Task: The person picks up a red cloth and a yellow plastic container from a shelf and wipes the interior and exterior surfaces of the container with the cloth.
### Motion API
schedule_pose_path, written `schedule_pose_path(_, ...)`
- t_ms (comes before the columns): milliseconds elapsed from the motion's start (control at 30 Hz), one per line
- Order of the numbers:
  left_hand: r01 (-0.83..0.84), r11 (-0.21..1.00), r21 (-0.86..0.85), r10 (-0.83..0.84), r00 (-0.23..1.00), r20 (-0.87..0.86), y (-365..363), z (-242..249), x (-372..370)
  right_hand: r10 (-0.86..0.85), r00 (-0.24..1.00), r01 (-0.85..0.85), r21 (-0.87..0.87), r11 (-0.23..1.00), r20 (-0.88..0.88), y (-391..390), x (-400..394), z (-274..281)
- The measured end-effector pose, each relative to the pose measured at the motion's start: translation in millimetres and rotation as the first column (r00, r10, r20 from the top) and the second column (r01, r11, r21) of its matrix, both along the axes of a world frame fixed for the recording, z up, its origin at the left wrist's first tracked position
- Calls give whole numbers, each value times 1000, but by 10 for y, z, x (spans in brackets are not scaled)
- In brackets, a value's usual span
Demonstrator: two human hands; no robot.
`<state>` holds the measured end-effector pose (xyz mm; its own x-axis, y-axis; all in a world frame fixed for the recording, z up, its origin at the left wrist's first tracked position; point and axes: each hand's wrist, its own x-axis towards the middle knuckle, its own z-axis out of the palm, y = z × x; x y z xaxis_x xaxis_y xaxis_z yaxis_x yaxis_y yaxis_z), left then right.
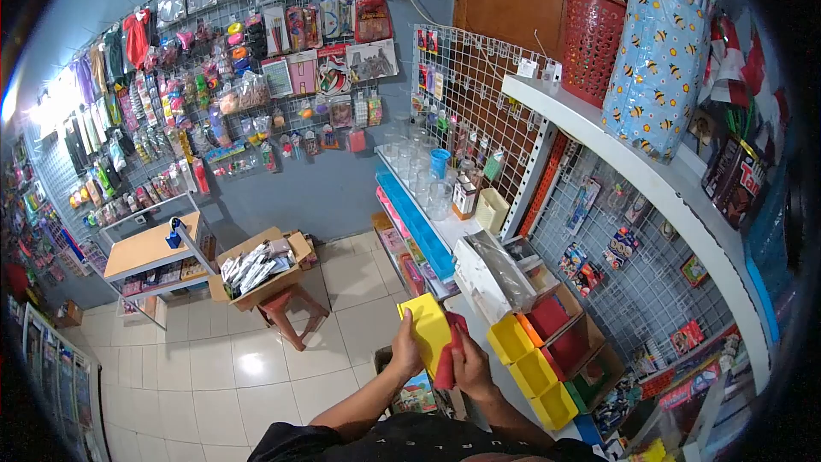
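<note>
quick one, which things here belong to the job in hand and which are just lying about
Likely the job:
- yellow box-shaped item, in the left hand
- red cloth, in the right hand

Just lying about:
- cardboard box on the stool
- blue cup
- red basket

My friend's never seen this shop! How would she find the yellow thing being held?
Find the big white shelf curving down the right, then the yellow bins below and left of it. Just left of those, the person's left hand grips the yellow thing, with a red cloth in the right hand against it. Unlike the bins, it is held.
</note>
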<state>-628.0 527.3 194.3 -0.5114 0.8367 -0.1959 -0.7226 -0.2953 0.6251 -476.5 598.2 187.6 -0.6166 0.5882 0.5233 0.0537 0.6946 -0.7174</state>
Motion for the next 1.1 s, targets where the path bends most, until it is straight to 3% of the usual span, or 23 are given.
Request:
schedule_pose_path(100, 33, 995, -90, -45, 990, -136, -73, -85, -101, -29, 990, 69, -296, 953, 139, 141, 115, -114)
schedule_pose_path(167, 50, 990, -130, -82, 964, -254, -115, -77, -142, -46, 993, 92, -468, 879, 110, 397, 215, -380)
schedule_pose_path(267, 80, 993, -92, -110, 916, -387, -131, -12, -154, -191, 968, 41, -643, 765, -165, 569, 288, -339)
schedule_pose_path(300, 113, 992, -52, -124, 910, -395, -133, 25, -151, -225, 943, -6, -690, 724, -244, 507, 294, 6)
schedule_pose_path(333, 146, 989, -11, -138, 904, -404, -135, 38, -142, -330, 908, -31, -824, 566, -260, 497, 299, 68)
schedule_pose_path(433, 211, 977, 35, -178, 891, -417, -90, -31, -64, -102, 911, -249, -728, 639, -401, 381, 274, 347)
schedule_pose_path(467, 255, 967, 21, -222, 878, -424, -78, -136, -20, -78, 943, -221, -784, 580, -323, 316, 179, 249)
schedule_pose_path(533, 340, 940, -10, -311, 846, -433, -52, -377, 90, 148, 987, -158, -316, 935, -57, 136, 90, 343)
schedule_pose_path(567, 220, 975, 3, -206, 919, -337, -40, -258, 162, 149, 988, -149, -22, 989, 34, 18, 28, 477)
schedule_pose_path(633, 230, 972, -36, -233, 964, -127, -64, 46, 224, 169, 984, -165, -65, 984, 60, 44, -1, 509)
schedule_pose_path(733, 224, 928, -299, -325, 879, -349, -68, -25, 207, 129, 989, -118, -137, 984, 71, 91, -42, 527)
schedule_pose_path(767, 143, 949, -283, -255, 875, -413, -67, -30, 255, 104, 992, -92, -160, 983, 70, 95, -56, 530)
schedule_pose_path(800, 61, 964, -260, -183, 861, -475, -46, -20, 343, 108, 990, -75, -302, 950, 92, 90, -57, 530)
schedule_pose_path(833, -19, 973, -232, -110, 839, -532, -39, 64, 402, 93, 989, -68, -205, 976, 115, 54, -62, 521)
schedule_pose_path(867, -35, 916, -401, -230, 772, -592, -80, 149, 326, 77, 988, -63, -107, 992, 137, -15, -75, 508)
schedule_pose_path(900, -110, 946, -306, -121, 755, -645, -36, 73, 300, 57, 986, -57, -7, 998, 156, -80, -89, 513)
schedule_pose_path(933, -87, 949, -303, -116, 796, -594, -13, 22, 215, 18, 981, -65, 235, 970, 193, -154, -78, 587)
schedule_pose_path(967, -64, 953, -297, -112, 835, -539, 0, 2, 120, 3, 970, -71, 271, 960, 244, -257, -35, 642)
schedule_pose_path(1000, 28, 968, -250, -106, 946, -306, -51, 339, 139, 15, 968, -82, 257, 963, 250, -278, -14, 602)
schedule_pose_path(1100, 121, 983, -137, -159, 936, -314, -11, 246, 126, 70, 976, -103, 154, 983, 207, -149, -45, 505)
